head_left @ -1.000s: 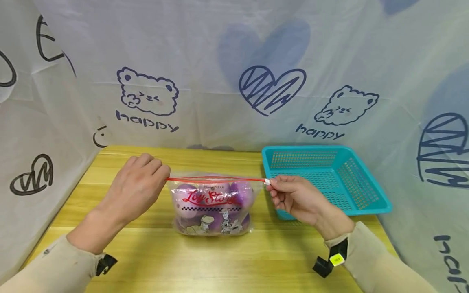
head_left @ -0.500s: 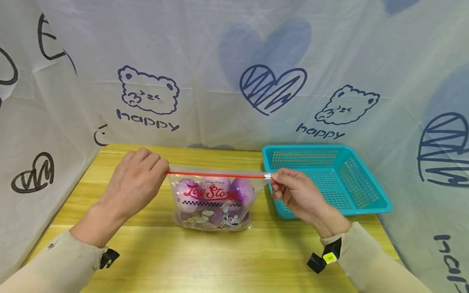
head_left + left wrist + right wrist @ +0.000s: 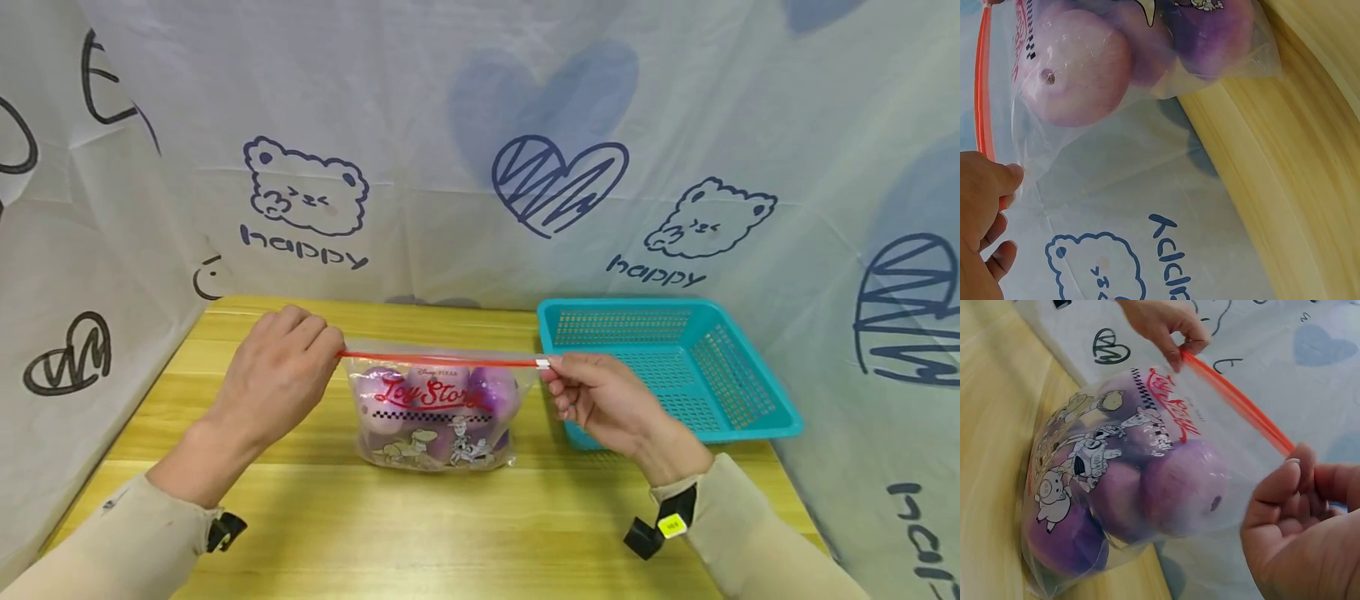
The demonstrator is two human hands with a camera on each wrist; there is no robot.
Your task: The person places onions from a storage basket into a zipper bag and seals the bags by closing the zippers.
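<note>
A clear zip bag (image 3: 431, 457) with red lettering and cartoon figures stands upright over the table, its red zip strip (image 3: 442, 360) drawn straight across the top. Inside it are several round, purple fruit-like things (image 3: 1079, 69), some with a small dark spot. My left hand (image 3: 273, 379) pinches the strip's left end between thumb and fingers. At the other end, my right hand (image 3: 615, 408) pinches the strip right by the white slider (image 3: 543, 363). In the right wrist view, the right thumb and forefinger meet at the strip's end, hiding the slider.
To the right, behind my right hand, a turquoise perforated basket (image 3: 551, 321) sits on the yellow wooden table (image 3: 375, 533). A pale cloth (image 3: 420, 167) with drawn bears and hearts hangs around the table's back and sides.
The bag's top has been lifted slightly and the zip strip, earlier showing a gap between its two lines, now appears as one line. The slider and right hand have shifted slightly left.
</note>
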